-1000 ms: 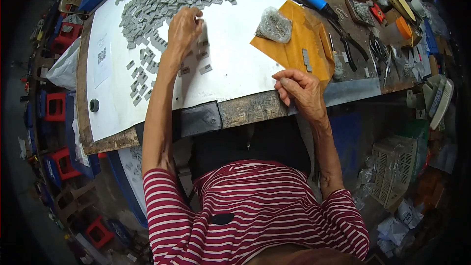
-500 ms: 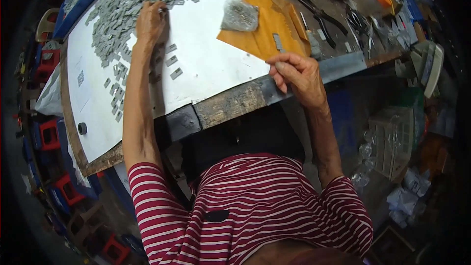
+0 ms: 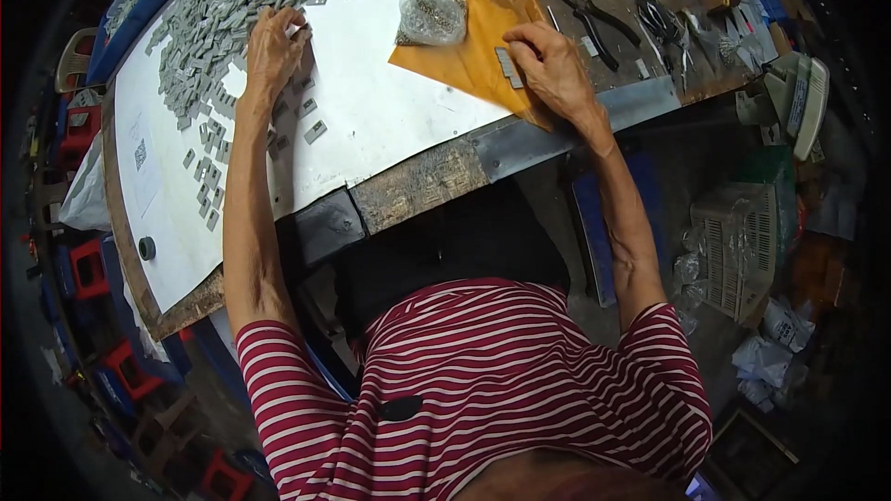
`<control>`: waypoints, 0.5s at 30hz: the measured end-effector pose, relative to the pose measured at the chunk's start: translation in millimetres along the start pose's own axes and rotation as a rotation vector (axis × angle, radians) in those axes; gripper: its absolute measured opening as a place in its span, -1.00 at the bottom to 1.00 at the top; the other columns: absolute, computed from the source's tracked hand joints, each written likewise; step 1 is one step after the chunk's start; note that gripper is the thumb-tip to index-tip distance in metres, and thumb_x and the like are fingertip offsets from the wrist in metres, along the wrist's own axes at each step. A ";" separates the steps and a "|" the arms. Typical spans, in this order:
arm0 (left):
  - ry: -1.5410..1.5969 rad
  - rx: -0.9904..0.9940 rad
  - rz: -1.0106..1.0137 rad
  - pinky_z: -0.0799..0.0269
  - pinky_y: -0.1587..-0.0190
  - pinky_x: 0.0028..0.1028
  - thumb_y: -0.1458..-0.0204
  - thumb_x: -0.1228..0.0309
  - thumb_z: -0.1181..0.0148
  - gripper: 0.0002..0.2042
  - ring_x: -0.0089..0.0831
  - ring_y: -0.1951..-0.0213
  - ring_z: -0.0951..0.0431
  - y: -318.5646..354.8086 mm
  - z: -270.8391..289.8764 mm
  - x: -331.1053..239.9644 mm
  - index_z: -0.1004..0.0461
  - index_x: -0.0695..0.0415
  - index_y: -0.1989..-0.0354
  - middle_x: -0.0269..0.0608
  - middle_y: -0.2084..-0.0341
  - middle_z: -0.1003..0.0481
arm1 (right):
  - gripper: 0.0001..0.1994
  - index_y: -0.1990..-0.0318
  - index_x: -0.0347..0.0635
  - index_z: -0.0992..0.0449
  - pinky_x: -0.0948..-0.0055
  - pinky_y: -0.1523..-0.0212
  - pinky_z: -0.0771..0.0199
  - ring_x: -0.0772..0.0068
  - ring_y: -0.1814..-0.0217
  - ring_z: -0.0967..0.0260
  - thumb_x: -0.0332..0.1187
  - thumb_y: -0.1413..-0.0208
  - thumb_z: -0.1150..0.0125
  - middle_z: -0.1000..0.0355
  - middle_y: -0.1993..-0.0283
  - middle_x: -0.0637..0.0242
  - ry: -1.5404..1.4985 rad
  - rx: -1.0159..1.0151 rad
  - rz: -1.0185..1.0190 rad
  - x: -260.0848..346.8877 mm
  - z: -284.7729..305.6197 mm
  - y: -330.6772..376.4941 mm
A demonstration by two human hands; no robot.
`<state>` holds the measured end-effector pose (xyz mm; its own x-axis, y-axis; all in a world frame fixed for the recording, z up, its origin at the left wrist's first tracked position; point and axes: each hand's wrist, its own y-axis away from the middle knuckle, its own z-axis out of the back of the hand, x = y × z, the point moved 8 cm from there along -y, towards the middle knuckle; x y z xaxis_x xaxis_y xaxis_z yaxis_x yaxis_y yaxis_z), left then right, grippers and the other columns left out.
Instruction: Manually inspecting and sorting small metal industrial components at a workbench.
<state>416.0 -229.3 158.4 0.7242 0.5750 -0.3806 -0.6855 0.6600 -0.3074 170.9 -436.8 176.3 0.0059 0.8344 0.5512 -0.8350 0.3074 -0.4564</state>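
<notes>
Fingers of your left hand (image 3: 272,48) lie together on grey tiles (image 3: 215,14) near the tabletop's (image 3: 390,121) far left corner; right hand (image 3: 551,65) fingers pinch a tile strip (image 3: 507,68) on orange paper (image 3: 473,32).

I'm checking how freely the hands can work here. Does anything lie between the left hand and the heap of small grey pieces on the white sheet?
Nothing visible does. The left hand already rests on the edge of the grey pieces, fingers among them on the white sheet.
</notes>
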 end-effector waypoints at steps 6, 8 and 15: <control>0.021 -0.050 0.016 -0.34 0.25 -0.29 0.15 0.48 -0.18 -0.85 -0.13 0.31 -0.43 3.9 -2.4 6.4 -0.45 0.21 0.37 -0.07 0.35 -0.37 | -0.89 0.33 -0.32 -0.45 0.35 0.34 -0.36 0.18 0.34 -0.36 -0.48 0.00 -0.07 -0.36 0.38 0.16 0.151 0.088 0.136 2.1 -16.2 -3.2; -0.004 -0.062 -0.014 -0.35 0.26 -0.30 0.15 0.49 -0.18 -0.86 -0.13 0.31 -0.45 5.2 -2.8 7.8 -0.45 0.21 0.38 -0.08 0.35 -0.39 | -0.90 0.34 -0.32 -0.43 0.34 0.35 -0.36 0.16 0.35 -0.36 -0.49 0.01 -0.07 -0.34 0.38 0.16 0.148 0.104 0.152 3.7 -18.6 -3.0; -0.075 -0.128 -0.069 -0.36 0.30 -0.31 0.13 0.48 -0.15 -0.90 -0.17 0.34 -0.46 11.2 3.4 -5.9 -0.45 0.20 0.41 -0.15 0.36 -0.42 | -0.91 0.36 -0.31 -0.34 0.25 0.37 -0.34 0.05 0.37 -0.31 -0.54 0.06 -0.07 -0.29 0.38 0.13 0.283 0.203 0.272 8.7 -25.3 -5.5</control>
<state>404.3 -223.6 160.2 0.7702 0.5682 -0.2896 -0.6343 0.6348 -0.4413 189.4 -419.6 166.0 -0.1021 0.9736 0.2040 -0.9180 -0.0132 -0.3965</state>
